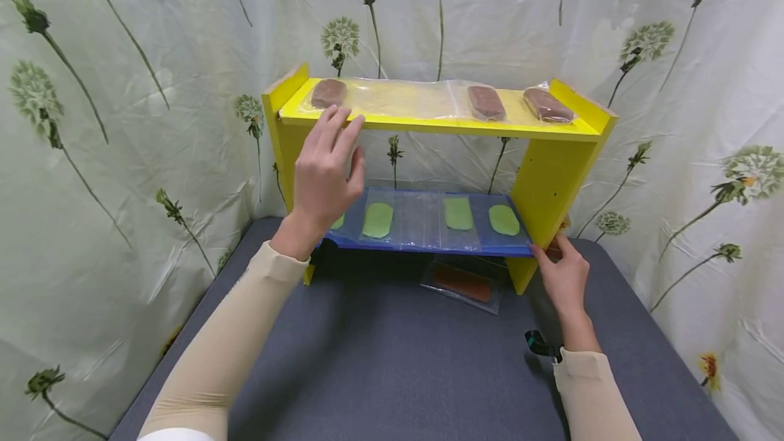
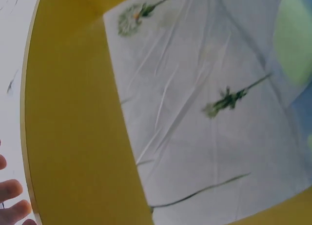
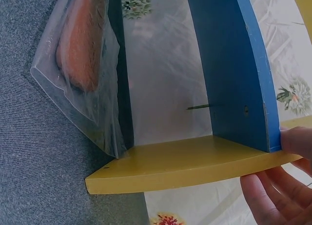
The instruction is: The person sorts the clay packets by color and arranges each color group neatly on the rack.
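Note:
A small shelf rack with yellow side panels (image 1: 554, 186) stands on the dark table. Three brown blocks (image 1: 486, 102) in clear bags lie on its yellow top shelf (image 1: 392, 121). On the blue lower shelf (image 1: 422, 249) are several flat green pieces (image 1: 378, 220) in clear bags. My left hand (image 1: 327, 169) is raised in front of the top shelf's left part, fingers spread and slightly bent, holding nothing. With my right hand (image 1: 563, 274) I grip the right side panel at the blue shelf's height, thumb in front and fingers behind in the right wrist view.
Under the blue shelf, a reddish-brown slab in a clear bag (image 1: 462, 283) lies on the dark grey table (image 1: 392, 373). White curtains (image 1: 202, 87) with dandelion prints hang behind and at both sides. A black strap (image 1: 542, 346) is at the right wrist.

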{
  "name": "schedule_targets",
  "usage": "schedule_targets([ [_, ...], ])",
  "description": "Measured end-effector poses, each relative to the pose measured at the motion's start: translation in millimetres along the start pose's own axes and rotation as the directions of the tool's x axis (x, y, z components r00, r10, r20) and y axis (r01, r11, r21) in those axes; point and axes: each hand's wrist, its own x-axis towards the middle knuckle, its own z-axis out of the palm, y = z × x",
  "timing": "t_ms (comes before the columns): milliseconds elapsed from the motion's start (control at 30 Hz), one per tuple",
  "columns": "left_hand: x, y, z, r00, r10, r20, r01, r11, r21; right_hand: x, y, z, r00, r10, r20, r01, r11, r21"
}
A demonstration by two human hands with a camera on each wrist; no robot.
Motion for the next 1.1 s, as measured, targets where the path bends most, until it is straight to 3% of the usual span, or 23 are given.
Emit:
schedule_targets([
  [100,-16.1,8.5,3.0,1.0,0.026,-0.016,-0.026,0.999,-0.037,0.1,-0.4,1.1,1.0,-0.001,0.009,0.001,1.0,0.005],
  [200,-32.3,17.4,4.2,1.0,0.026,0.005,-0.026,0.997,-0.076,-0.4,-0.6,2.1,1.0,-0.001,0.015,0.001,1.0,0.008],
  [433,-69.2,34.7,7.1,0.994,-0.04,0.1,0.053,0.99,-0.127,-1.5,0.0,2.1,1.0,0.009,0.023,-0.01,1.0,0.006],
  [667,-104.3,50.1,17.6,0.982,-0.069,0.178,0.106,0.973,-0.204,0.6,0.4,-1.2,1.0,0.015,0.007,-0.015,1.0,0.017],
  [933,-146.1,77.1,40.5,0.945,-0.011,0.326,0.108,0.953,-0.283,1.5,2.1,-0.4,1.0,0.018,0.008,-0.018,1.0,0.005],
  [1100,-164.6,90.3,58.3,0.909,0.029,0.415,0.118,0.938,-0.325,0.5,1.8,-0.1,1.0,0.015,0.006,-0.015,1.0,0.007],
])
